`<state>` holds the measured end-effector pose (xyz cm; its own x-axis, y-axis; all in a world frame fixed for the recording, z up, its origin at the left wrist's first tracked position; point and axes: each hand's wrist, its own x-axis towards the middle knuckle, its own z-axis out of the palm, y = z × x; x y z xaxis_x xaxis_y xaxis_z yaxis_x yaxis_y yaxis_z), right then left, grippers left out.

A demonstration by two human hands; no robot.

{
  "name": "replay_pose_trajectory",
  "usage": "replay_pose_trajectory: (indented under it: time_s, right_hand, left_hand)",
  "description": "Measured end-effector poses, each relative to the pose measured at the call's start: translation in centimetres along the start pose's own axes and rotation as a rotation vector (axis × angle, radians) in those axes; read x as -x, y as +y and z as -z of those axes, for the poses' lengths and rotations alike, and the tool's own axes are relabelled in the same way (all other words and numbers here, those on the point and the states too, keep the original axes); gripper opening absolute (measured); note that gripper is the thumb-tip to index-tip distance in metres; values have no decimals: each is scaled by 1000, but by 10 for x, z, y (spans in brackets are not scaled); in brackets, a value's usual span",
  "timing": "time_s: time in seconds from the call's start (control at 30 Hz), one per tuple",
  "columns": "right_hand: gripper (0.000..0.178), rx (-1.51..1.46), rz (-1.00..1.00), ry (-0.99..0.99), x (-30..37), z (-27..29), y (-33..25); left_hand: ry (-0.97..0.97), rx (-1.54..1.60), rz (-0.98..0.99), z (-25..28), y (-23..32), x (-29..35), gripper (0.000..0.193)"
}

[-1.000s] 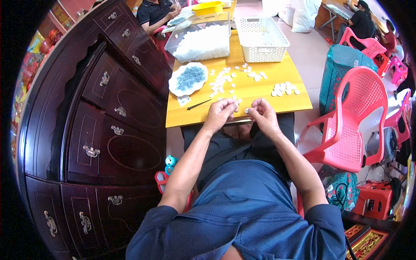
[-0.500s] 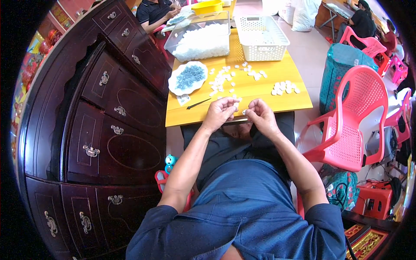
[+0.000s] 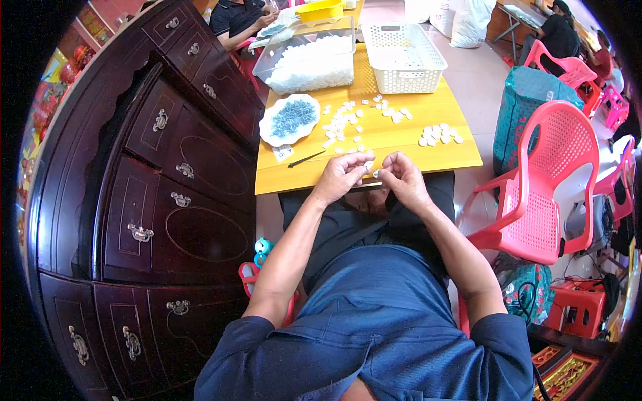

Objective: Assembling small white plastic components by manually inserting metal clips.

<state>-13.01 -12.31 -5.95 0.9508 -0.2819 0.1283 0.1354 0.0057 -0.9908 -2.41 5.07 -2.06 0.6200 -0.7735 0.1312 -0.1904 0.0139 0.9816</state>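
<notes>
Over the near edge of the yellow table (image 3: 428,157), both my hands are closed in pinches, close together. My left hand (image 3: 341,175) grips a small white plastic piece (image 3: 368,165) between thumb and fingers. A tiny white piece (image 3: 376,174) shows at the thumb tip of my right hand (image 3: 404,180); its exact kind is too small to tell. Beyond the hands lie several loose white pieces (image 3: 342,124), with a separate group of white oval pieces (image 3: 441,135) to the right. A scalloped white dish (image 3: 269,136) holds many small blue-grey parts (image 3: 294,117). Beside it lies a thin black tool (image 3: 307,160).
A clear bin (image 3: 304,81) full of white pieces and a white perforated basket (image 3: 409,83) stand at the table's far end. Dark wooden cabinets (image 3: 200,180) line the left. A pink plastic chair (image 3: 535,207) stands right. Another person (image 3: 234,27) sits beyond, far left.
The white piece in my left fingers has turned slightly and shows more. My hands have barely shifted; the things on the table look the same.
</notes>
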Motion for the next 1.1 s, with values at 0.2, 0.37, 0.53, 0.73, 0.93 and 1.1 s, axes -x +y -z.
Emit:
replay_pose_trajectory:
  time_s: [0.2, 0.37, 0.53, 0.73, 0.93, 1.1]
  right_hand:
    - [12, 4, -7, -14, 0, -1, -1]
    - [12, 8, -9, -27, 0, 0, -1]
    - [12, -16, -23, -20, 1, -1, -3]
    - [12, -84, -54, -19, 3, -1, -8]
    - [12, -98, -34, -29, 1, -1, -7]
    - [13, -121, -20, -20, 1, -2, -4]
  left_hand:
    - [-24, 26, -10, 0, -3, 0, 29]
    - [-36, 27, 6, -1, -1, 1, 29]
    - [-27, 12, 20, -2, 2, 2, 28]
    - [-54, -30, 9, -5, 3, 3, 26]
    - [-34, -117, -160, -4, -4, 0, 25]
    - [-46, -60, -55, -7, 3, 2, 25]
